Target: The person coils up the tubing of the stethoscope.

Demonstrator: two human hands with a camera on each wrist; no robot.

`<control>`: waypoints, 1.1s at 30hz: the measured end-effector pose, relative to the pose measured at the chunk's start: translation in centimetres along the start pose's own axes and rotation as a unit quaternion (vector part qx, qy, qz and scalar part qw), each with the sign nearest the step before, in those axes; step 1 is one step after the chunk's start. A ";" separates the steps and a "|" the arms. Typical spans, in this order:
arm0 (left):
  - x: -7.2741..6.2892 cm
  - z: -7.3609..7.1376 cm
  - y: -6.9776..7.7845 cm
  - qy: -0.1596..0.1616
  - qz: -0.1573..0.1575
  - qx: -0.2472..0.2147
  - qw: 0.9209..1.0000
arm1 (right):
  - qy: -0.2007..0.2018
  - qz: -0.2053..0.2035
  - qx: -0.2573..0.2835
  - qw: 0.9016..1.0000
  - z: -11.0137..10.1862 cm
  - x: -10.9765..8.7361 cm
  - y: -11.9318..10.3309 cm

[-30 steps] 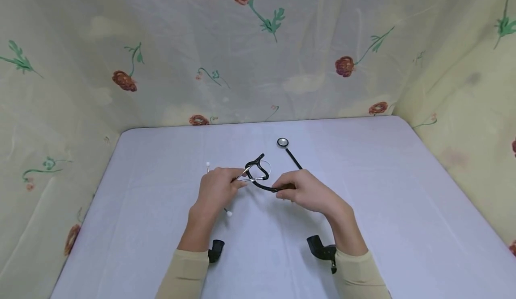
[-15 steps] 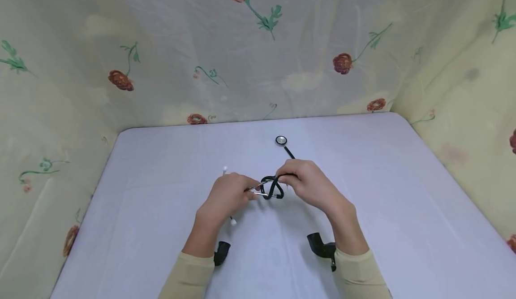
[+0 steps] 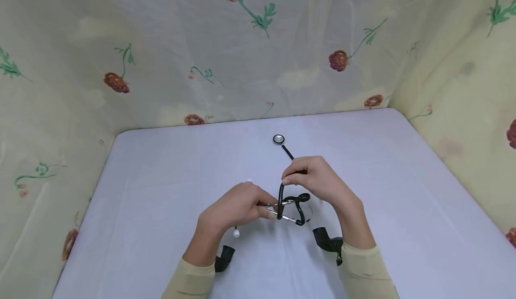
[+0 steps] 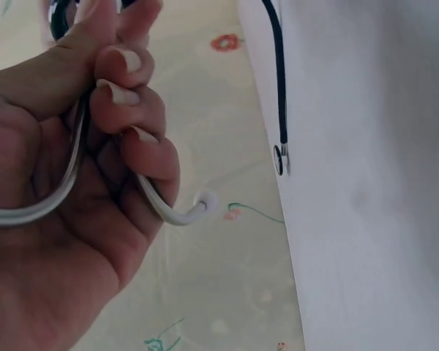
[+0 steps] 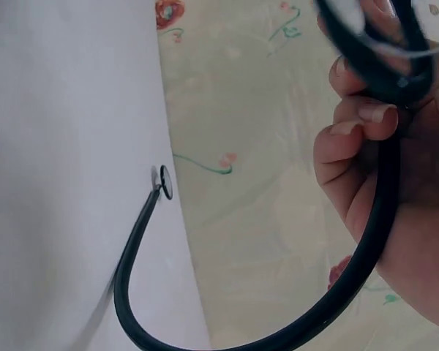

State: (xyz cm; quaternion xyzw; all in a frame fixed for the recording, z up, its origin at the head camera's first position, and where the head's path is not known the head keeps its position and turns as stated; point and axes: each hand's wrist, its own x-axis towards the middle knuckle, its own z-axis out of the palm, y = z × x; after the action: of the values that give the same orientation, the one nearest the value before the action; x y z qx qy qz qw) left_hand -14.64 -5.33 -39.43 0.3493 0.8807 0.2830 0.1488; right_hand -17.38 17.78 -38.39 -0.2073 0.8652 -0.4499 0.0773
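Left of chest piece [image 3: 278, 139], on its near side, found left hand [image 3: 238, 205] clamped round metal ear tubes [image 4: 29, 214] of stethoscope [image 3: 280, 200], with 1 white ear tip [image 3: 236, 233] clearly visible. In line with chest piece, on its near side, recorded black tubing [image 5: 388, 183] crossing those tubes; could not tell whether wrapped or merely overlapping. Found chest piece itself apparently resting on table [image 3: 153, 169]. Right of chest piece, also on its near side, observed right hand [image 3: 312, 178] pinching that tubing. Judged stethoscope light, tubing soft, springy and hardly slippery, metal stiff and slicker, chest piece's face fragile. Rated tubing and metal ear tubes soundest for taking hold.
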 end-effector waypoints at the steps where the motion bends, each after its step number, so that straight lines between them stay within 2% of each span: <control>1: -0.1 -0.1 0.0 0.002 0.001 -0.008 1.000 | -0.003 0.007 0.008 1.000 -0.1 0.0 0.2; 6: -0.5 -0.4 -0.2 0.015 -0.001 -0.058 0.998 | -0.011 0.035 0.047 0.998 -0.3 0.1 1.0; 13: -0.6 -0.9 -0.8 0.012 0.022 -0.117 0.993 | -0.040 0.036 0.071 0.996 0.4 0.6 1.4; 19: -0.8 -1.3 -1.3 0.075 -0.002 -0.159 0.985 | -0.025 0.060 0.063 0.996 0.6 0.9 1.4; 27: -0.7 -1.4 -1.6 0.148 -0.040 -0.137 0.979 | 0.003 0.062 0.041 0.997 0.7 1.0 0.6; 33: -1.0 -1.8 -1.9 0.204 -0.074 -0.128 0.968 | 0.004 0.068 0.024 0.997 1.0 1.0 0.6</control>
State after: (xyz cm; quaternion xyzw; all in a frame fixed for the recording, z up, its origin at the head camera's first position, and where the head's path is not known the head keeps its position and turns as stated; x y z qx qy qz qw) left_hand -15.73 -7.87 -39.12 0.1964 0.8722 0.4470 0.0297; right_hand -18.16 16.87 -39.43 -0.1439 0.8666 -0.4651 0.1091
